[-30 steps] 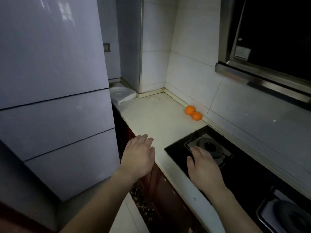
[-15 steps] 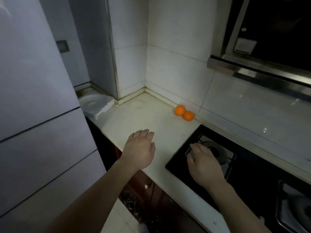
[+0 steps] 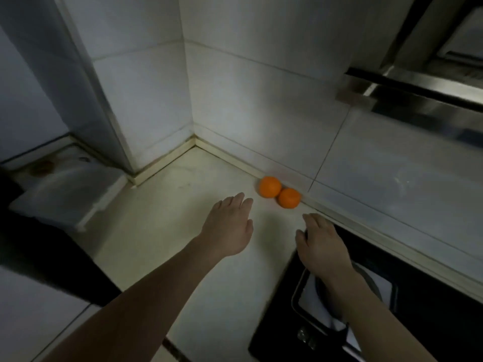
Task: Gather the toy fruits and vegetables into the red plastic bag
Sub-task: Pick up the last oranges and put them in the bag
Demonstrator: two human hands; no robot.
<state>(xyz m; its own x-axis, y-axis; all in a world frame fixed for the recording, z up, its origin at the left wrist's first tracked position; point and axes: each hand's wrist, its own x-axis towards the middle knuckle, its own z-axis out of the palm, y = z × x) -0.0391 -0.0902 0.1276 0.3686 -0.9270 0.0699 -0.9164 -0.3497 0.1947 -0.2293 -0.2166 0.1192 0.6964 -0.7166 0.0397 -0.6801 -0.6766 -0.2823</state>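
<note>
My left hand (image 3: pixel 230 228) hovers palm down over the pale stone countertop (image 3: pixel 162 218), fingers straight and loosely together, holding nothing. My right hand (image 3: pixel 320 244) is also palm down and empty, its fingers relaxed and bent slightly downward. It sits above the spot where the counter meets the near left corner of the black glass hob (image 3: pixel 407 322). I cannot tell whether either hand touches the surface.

A round orange toy fruit (image 3: pixel 270 187) and a second orange toy fruit (image 3: pixel 288 198) sit touching each other on the counter, hard against the foot of the white tiled wall (image 3: pixel 261 105). The first lies just beyond my left fingertips. The second is a little nearer to me and to the right, ahead of my right fingertips with a strip of bare counter between.

The wall closes off the far side of both fruits, so the open approach is from my side and from the left. There the counter runs bare back to the inner corner, where the wall meets a square tiled pillar (image 3: pixel 146 100). Left of the pillar a white moulded tray (image 3: pixel 65 197), blurred, rests at the counter's far left end, well apart from the fruits. The counter's front edge runs diagonally under my left forearm, with dark space below it. The hob's raised rim borders the counter on the right. A steel range hood (image 3: pixel 418 97) juts out from the wall high on the right, well above my right hand.
</note>
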